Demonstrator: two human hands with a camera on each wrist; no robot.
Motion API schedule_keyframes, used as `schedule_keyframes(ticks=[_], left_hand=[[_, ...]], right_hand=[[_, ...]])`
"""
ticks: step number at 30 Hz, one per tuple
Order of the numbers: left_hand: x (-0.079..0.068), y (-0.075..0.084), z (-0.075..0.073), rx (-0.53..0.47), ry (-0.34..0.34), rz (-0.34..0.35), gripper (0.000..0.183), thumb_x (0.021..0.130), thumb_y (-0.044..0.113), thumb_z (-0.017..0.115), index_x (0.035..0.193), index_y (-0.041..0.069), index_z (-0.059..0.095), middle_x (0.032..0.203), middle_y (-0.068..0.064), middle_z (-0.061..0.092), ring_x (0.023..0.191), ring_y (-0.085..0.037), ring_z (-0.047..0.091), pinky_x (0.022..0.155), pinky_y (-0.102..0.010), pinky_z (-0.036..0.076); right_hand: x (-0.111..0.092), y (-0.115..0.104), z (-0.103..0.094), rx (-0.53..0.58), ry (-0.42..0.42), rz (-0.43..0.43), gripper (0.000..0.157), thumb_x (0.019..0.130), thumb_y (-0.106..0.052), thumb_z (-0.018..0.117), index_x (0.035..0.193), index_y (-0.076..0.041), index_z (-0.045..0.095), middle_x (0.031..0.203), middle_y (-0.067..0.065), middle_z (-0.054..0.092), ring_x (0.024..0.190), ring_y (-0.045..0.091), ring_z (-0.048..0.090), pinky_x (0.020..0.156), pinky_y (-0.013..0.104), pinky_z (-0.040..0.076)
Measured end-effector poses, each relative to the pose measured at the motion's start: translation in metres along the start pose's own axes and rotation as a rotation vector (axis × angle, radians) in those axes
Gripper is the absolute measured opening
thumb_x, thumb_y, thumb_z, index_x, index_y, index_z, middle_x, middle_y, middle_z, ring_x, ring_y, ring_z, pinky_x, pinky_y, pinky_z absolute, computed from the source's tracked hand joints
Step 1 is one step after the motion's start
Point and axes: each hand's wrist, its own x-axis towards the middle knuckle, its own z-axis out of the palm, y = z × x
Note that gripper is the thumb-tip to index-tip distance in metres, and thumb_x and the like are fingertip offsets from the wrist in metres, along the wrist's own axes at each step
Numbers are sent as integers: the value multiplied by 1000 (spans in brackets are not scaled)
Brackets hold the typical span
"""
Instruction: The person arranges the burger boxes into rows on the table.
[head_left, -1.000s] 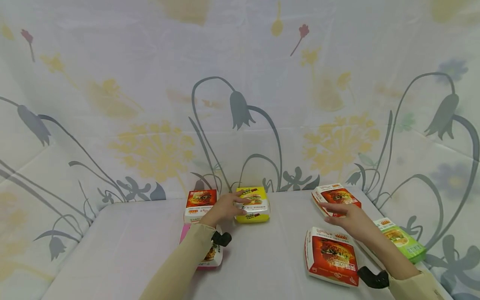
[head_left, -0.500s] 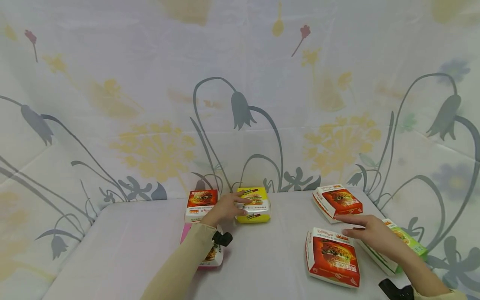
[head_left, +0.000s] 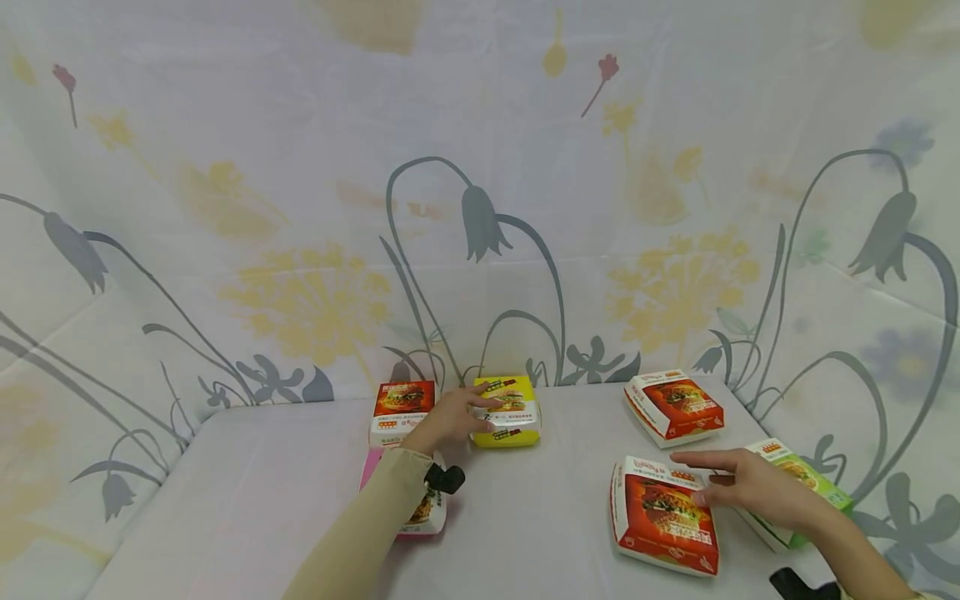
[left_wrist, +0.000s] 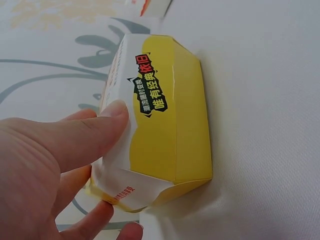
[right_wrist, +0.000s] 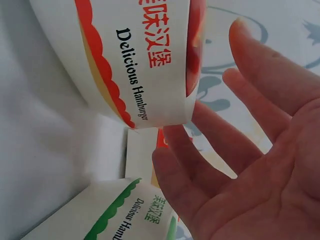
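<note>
As the left hand (head_left: 447,418) touches the yellow box (head_left: 517,421) slackly, the right hand (head_left: 756,490) hangs open.
Grip the red box (head_left: 660,521), yellow's 4 o'clock, lightly.

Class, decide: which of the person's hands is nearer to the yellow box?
Left. The left hand touches the yellow box; the right hand is well to its right, by the frontmost red box.

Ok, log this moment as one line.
left hand: at yellow box, fingers over top | right hand: fingers spread, at front red box | green box: partly behind right hand
</note>
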Motion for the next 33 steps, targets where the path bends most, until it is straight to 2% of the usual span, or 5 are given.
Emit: schedule_keyframes(ticks=[4, 9, 16, 27, 33], left_hand=[[0, 0, 0, -8, -3, 10, 39, 88, 17, 77, 126, 24, 72, 156, 1, 39, 145, -35, 29, 115, -54, 26], [1, -1, 1, -13, -1, -5, 39, 87, 18, 78, 125, 25, 72, 156, 2, 40, 145, -34, 30, 114, -54, 27], [2, -2, 2, -16, 0, 0, 38, 87, 18, 78, 125, 24, 72, 156, 1, 41, 145, -35, 30, 114, -54, 26], [2, -1, 1, -20, 6, -17, 39, 88, 18, 78, 125, 26, 72, 157, 2, 39, 145, -34, 29, 115, -53, 26], [1, 2, 1, -6, 6, -27, 39, 88, 18, 77, 125, 26, 72, 156, 3, 40, 145, -34, 29, 115, -54, 26]], right_hand=[[0, 4, 2, 38, -38, 7, 59, 88, -21, 75, 139, 2, 55, 135, 29, 54, 103, 25, 55, 79, 22, 50], [0, 8, 3, 30, -46, 7, 56, 90, -21, 74, 138, 2, 57, 133, 28, 56, 107, 31, 54, 78, 22, 49], [0, 11, 6, 18, -25, 31, 57, 88, -23, 76, 137, -1, 59, 134, 30, 54, 117, 42, 53, 87, 41, 49], [7, 11, 14, 9, -16, 21, 54, 88, -23, 75, 137, -3, 60, 135, 26, 56, 120, 48, 51, 92, 60, 47], [15, 8, 21, 18, -24, 5, 54, 89, -24, 74, 137, -5, 60, 137, 23, 56, 123, 47, 50, 94, 57, 46]])
